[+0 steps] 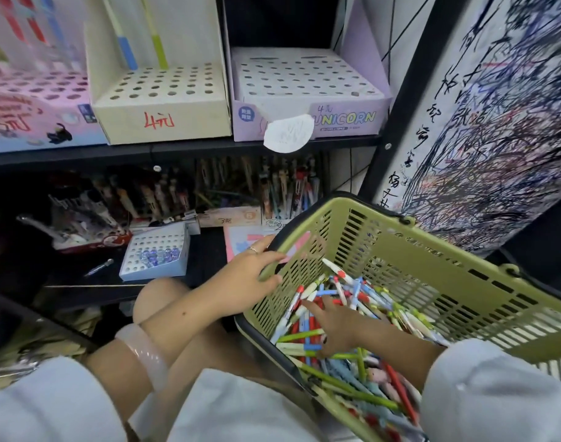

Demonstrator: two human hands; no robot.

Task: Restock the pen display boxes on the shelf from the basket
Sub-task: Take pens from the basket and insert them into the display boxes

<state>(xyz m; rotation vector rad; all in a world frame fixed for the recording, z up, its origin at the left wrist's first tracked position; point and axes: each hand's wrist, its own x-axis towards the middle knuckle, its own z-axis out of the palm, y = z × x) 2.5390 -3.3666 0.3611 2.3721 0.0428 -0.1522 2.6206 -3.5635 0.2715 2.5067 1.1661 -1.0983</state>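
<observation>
The left hand [257,266] gripped the near rim of the tilted olive-green slotted plastic basket [432,282], while the right hand [335,325], fingers spread open, lay on its jumbled red, blue and green pens [362,355].

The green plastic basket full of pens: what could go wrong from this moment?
1. The green plastic basket is tilted, steadied only by the left hand on its rim; it could tip and spill the loose pens.
2. The right hand digs in a mixed pile, so wrong colours may come out together.
3. The cream cardboard display box and the purple cardboard display box look alike; pens could go into the wrong one.
</observation>
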